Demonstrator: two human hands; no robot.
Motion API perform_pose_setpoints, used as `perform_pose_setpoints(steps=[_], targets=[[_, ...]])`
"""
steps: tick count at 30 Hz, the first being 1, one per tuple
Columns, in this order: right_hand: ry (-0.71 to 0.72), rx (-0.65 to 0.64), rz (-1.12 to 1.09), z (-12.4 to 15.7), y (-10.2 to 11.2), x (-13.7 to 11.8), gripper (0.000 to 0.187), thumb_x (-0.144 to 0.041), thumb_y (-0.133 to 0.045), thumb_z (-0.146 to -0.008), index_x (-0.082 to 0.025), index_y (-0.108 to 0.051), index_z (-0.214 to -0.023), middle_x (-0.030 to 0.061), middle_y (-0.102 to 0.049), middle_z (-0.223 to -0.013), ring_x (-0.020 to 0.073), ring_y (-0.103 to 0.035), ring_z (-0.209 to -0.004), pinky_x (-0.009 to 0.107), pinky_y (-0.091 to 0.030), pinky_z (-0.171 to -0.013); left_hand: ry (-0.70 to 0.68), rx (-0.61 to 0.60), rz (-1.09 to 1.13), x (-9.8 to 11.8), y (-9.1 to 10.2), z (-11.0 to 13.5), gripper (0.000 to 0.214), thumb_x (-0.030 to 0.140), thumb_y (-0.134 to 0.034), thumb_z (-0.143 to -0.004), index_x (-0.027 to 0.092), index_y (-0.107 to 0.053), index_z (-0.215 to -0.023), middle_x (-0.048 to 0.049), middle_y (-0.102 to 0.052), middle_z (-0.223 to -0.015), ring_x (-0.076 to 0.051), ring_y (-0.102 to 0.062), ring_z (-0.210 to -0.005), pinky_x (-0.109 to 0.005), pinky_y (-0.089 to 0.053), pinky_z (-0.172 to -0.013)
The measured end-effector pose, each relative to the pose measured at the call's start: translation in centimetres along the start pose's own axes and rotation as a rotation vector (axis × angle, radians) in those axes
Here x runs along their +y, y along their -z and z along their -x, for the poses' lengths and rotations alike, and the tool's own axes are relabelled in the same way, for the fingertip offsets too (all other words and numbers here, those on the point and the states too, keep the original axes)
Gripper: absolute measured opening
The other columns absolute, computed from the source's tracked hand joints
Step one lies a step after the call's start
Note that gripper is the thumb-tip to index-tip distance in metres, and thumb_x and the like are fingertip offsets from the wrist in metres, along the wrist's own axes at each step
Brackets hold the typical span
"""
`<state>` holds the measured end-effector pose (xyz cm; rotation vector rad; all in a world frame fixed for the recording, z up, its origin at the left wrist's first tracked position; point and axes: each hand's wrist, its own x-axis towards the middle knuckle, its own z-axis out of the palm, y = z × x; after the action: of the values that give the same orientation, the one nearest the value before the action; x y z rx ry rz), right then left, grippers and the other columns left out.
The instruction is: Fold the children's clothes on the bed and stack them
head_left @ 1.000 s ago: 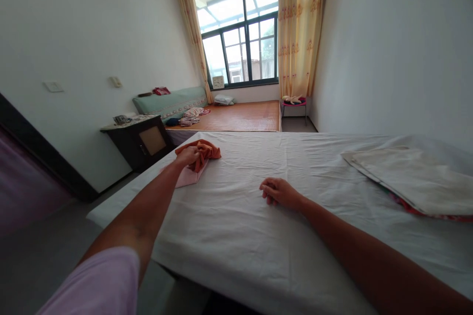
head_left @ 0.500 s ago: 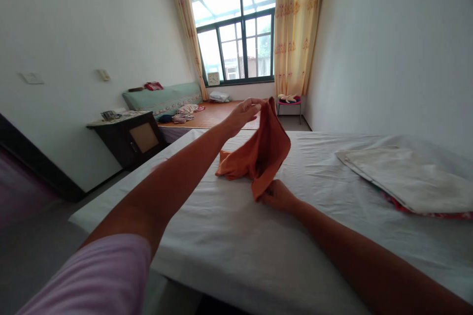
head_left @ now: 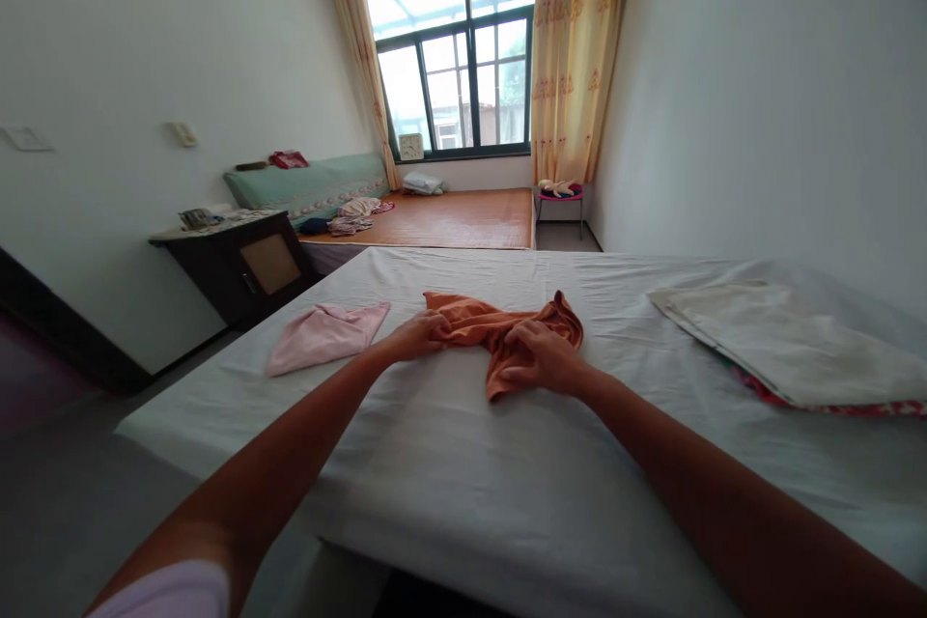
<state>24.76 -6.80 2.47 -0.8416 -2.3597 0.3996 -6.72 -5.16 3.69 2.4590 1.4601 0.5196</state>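
An orange-brown cloth garment (head_left: 474, 323) lies crumpled on the white-sheeted bed (head_left: 435, 463); its exact kind does not show. My left hand (head_left: 422, 336) pinches the near edge of its left part. On the right part, my right hand (head_left: 542, 359) bends its fingers and thumb around a gathered fold. Part of the cloth is hidden beneath that hand. Left of my left hand, apart from it, rests a pink piece of cloth (head_left: 329, 333) with one pointed corner.
Folded off-white cloth (head_left: 782, 338) lies at the right over something red-patterned. Beyond stands another bed (head_left: 463, 217) with a brown mat and several clothes. A dark cabinet (head_left: 267, 261) is at the left, and a pink stool (head_left: 561, 195) stands below the curtain.
The garment was held up with its opening spread; now it lies lowered on the sheet. My left hand has moved down and left, uncovering the pink cloth. My right hand has shifted onto the fabric.
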Motion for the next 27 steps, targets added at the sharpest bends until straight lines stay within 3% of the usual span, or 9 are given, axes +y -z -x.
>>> perform_pose_setpoints(steps=[3,5,8,11,14,18,20,25,27], targets=[[0.051,-0.196,-0.053,0.1,0.3,1.3,0.019,-0.036,-0.070,-0.076,-0.019,-0.067,-0.084,0.0054,-0.065,-0.091,0.0199,-0.058,-0.088,0.031,-0.042,-0.079,0.086,0.039,0.064,0.8,0.2,-0.5,0.013,0.030,-0.059,-0.075,0.020,-0.066,-0.080,-0.0013,-0.065,-0.078,-0.016,-0.059,-0.072,-0.026,-0.044,-0.067],[0.030,-0.234,-0.136,0.1,0.7,1.9,0.018,-0.035,-0.063,-0.082,-0.018,-0.066,-0.078,0.0036,-0.065,-0.082,0.0166,-0.057,-0.079,0.028,-0.042,-0.073,0.130,0.079,0.261,1.5,1.2,-1.6,0.015,0.031,-0.058,-0.074,0.019,-0.064,-0.080,0.0007,-0.062,-0.068,-0.013,-0.057,-0.062,-0.023,-0.042,-0.058],[-0.115,-0.169,-0.390,0.1,1.7,2.9,0.029,-0.045,-0.060,-0.083,-0.017,-0.062,-0.076,-0.0004,-0.060,-0.069,0.0120,-0.052,-0.062,0.024,-0.039,-0.059,0.229,0.280,0.657,1.7,3.6,-3.7,0.022,0.036,-0.060,-0.073,0.017,-0.060,-0.084,0.0017,-0.060,-0.063,-0.011,-0.053,-0.052,-0.020,-0.038,-0.048],[-0.298,0.031,-0.742,0.3,2.7,4.4,0.038,-0.055,-0.062,-0.078,-0.017,-0.060,-0.076,-0.0018,-0.058,-0.063,0.0101,-0.048,-0.055,0.023,-0.038,-0.054,0.375,0.547,0.890,0.6,5.8,-5.2,0.025,0.036,-0.066,-0.071,0.016,-0.059,-0.083,0.0011,-0.060,-0.062,-0.010,-0.054,-0.050,-0.020,-0.039,-0.047],[-0.415,0.101,-0.955,1.0,3.8,6.0,0.044,-0.059,-0.071,-0.066,-0.016,-0.062,-0.069,-0.0006,-0.060,-0.061,0.0095,-0.050,-0.054,0.022,-0.040,-0.052,0.554,0.555,0.961,-1.3,5.9,-4.7,0.029,0.038,-0.072,-0.068,0.015,-0.060,-0.082,-0.0036,-0.064,-0.068,-0.015,-0.061,-0.059,-0.025,-0.047,-0.054],[-0.498,-0.396,-0.952,2.3,5.8,6.8,0.047,-0.057,-0.074,-0.064,-0.011,-0.065,-0.067,0.0031,-0.063,-0.061,0.0097,-0.054,-0.052,0.020,-0.040,-0.048,0.698,0.464,0.942,-3.5,3.4,-1.8,0.034,0.043,-0.076,-0.064,0.016,-0.062,-0.080,-0.0060,-0.068,-0.076,-0.017,-0.063,-0.063,-0.029,-0.050,-0.058],[-0.517,-0.483,-0.879,2.3,6.5,7.0,0.048,-0.059,-0.067,-0.072,-0.011,-0.066,-0.073,0.0073,-0.067,-0.070,0.0122,-0.060,-0.058,0.020,-0.042,-0.049,0.711,0.429,0.910,-4.3,2.2,-0.8,0.037,0.046,-0.075,-0.063,0.016,-0.063,-0.080,-0.0058,-0.069,-0.078,-0.016,-0.064,-0.066,-0.028,-0.050,-0.061],[-0.573,0.166,-0.458,1.0,4.7,9.1,0.035,-0.050,-0.061,-0.080,-0.018,-0.063,-0.092,0.0097,-0.070,-0.096,0.0184,-0.067,-0.081,0.027,-0.050,-0.064,0.463,0.391,0.611,-5.2,1.3,-1.0,0.045,0.059,-0.061,-0.070,0.016,-0.068,-0.082,-0.0047,-0.070,-0.075,-0.019,-0.064,-0.072,-0.030,-0.050,-0.066],[-0.528,0.253,-0.208,0.9,3.3,9.8,0.034,-0.042,-0.063,-0.078,-0.019,-0.062,-0.103,0.0105,-0.070,-0.101,0.0220,-0.066,-0.092,0.034,-0.050,-0.077,0.355,0.393,0.408,-4.9,1.1,-1.8,0.043,0.057,-0.058,-0.074,0.017,-0.070,-0.085,-0.0055,-0.071,-0.082,-0.022,-0.065,-0.078,-0.033,-0.050,-0.074]])
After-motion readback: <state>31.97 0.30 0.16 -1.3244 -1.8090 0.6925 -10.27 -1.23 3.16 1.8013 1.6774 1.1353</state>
